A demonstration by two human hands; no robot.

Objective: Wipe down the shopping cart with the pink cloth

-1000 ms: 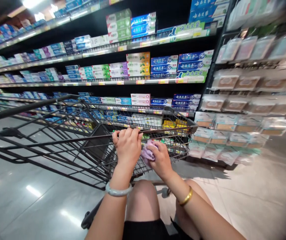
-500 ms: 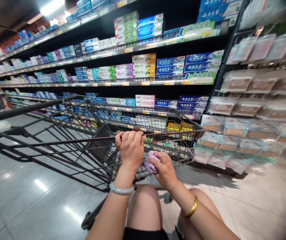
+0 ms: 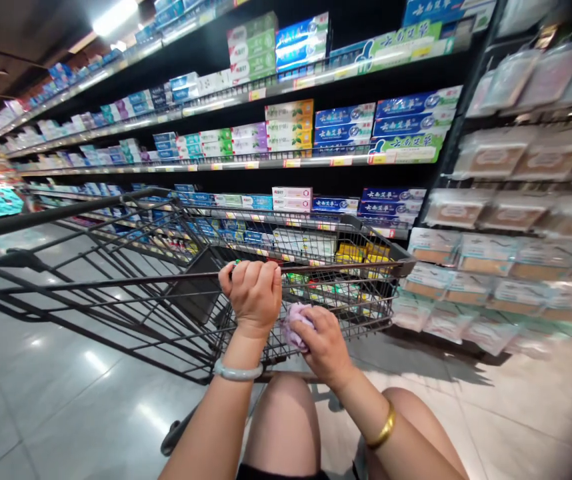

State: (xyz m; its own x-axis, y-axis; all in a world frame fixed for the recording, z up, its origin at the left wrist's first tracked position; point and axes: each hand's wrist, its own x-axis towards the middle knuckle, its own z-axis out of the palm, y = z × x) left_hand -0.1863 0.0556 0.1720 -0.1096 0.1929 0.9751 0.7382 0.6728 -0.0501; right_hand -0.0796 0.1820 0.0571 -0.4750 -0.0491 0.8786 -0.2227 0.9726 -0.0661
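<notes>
The left hand (image 3: 252, 293), wearing a pale green stone bangle (image 3: 236, 372) at the wrist, is wrapping all its fingers tightly round the thin dark push bar (image 3: 346, 266) of a black wire shopping cart (image 3: 361, 307), knuckles up, near the middle of the bar. The right hand (image 3: 323, 343), with a gold bangle (image 3: 383, 427) further down the forearm, is sitting just below and beside it, its fingers curling closed around a small crumpled lilac wad of soft cloth or tissue (image 3: 293, 325). Which of the two it is cannot be told, and the wad is pressing against the near mesh of the cart and almost touching the left hand. The cart is standing at an angle in the aisle on a glossy grey tiled floor (image 3: 66, 400), its front pointing toward long black shelves of blue, green and white toothpaste boxes (image 3: 401, 123). To the right, blurred clear packets are hanging in rows on pegs (image 3: 491, 213). Inside the basket, a few yellow and green packages (image 3: 361, 254) are already lying at the far end, so some picking appears to be done, while most of the basket is showing bare wire, which suggests the shopping is at an early stage.
</notes>
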